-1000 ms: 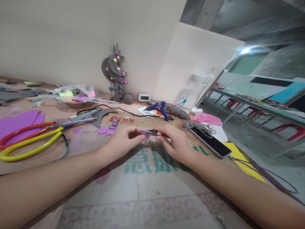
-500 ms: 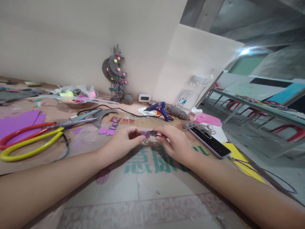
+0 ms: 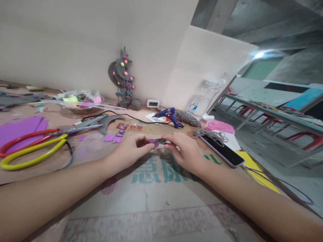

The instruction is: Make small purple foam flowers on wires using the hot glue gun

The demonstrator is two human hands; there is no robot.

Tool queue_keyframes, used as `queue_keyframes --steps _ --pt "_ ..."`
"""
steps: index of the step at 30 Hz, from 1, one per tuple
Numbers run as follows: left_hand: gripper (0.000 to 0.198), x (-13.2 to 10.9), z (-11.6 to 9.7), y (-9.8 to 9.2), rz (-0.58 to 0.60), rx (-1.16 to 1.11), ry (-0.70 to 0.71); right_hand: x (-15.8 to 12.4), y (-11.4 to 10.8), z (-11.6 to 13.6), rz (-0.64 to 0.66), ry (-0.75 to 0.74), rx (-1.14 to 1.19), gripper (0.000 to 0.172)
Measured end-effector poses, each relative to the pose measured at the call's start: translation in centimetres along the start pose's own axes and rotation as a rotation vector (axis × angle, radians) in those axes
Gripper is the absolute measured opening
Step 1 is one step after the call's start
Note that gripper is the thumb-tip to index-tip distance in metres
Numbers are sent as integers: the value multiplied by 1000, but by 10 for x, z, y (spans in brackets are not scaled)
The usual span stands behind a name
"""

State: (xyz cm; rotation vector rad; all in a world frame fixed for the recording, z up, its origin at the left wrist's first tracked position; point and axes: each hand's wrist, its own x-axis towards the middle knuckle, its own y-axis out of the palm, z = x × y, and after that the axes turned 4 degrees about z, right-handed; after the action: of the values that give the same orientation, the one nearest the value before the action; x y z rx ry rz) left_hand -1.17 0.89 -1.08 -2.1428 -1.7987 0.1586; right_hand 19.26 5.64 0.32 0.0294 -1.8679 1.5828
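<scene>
Hidden spots: fingertips cover much of the small purple-and-grey craft piece (image 3: pixel 156 142), so I can't tell whether it is one part or two pressed together. The digits on the clock (image 3: pixel 153 103), just left of the glue gun (image 3: pixel 170 116), are too small to read. Large scissors (image 3: pixel 54 133), far left of the glue gun, have their yellow handle close to the view's edge; the purple sheets (image 3: pixel 21 129) there are cut off.
Counts: one glue gun, one pair of scissors, one phone (image 3: pixel 222 151) to the glue gun's right and nearer me, one clear bottle (image 3: pixel 202 97) behind and right of it, two purple paper flowers (image 3: pixel 113 138) to its left and nearer.
Craft piece: in front of the glue gun, between the hands, above the cardboard (image 3: pixel 156 198).
Left hand (image 3: pixel 135 148): thumb and fingers pinched on the purple end.
Right hand (image 3: pixel 185 149): thumb and fingertips pinched on the grey end.
</scene>
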Motion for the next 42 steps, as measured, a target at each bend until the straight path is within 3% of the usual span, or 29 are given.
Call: queue_keyframes --steps 17,26,32,42 --pt "18 0 4 -1 38 -7 58 0 1 -2 84 23 38 22" --pt "19 0 4 -1 48 21 32 1 2 -4 81 32 79 21" --pt "18 0 0 -2 39 -5 2 -2 3 -4 -18 79 180 20" --pt "13 0 -1 -1 10 6 5 -2 2 -3 34 34 73 22"
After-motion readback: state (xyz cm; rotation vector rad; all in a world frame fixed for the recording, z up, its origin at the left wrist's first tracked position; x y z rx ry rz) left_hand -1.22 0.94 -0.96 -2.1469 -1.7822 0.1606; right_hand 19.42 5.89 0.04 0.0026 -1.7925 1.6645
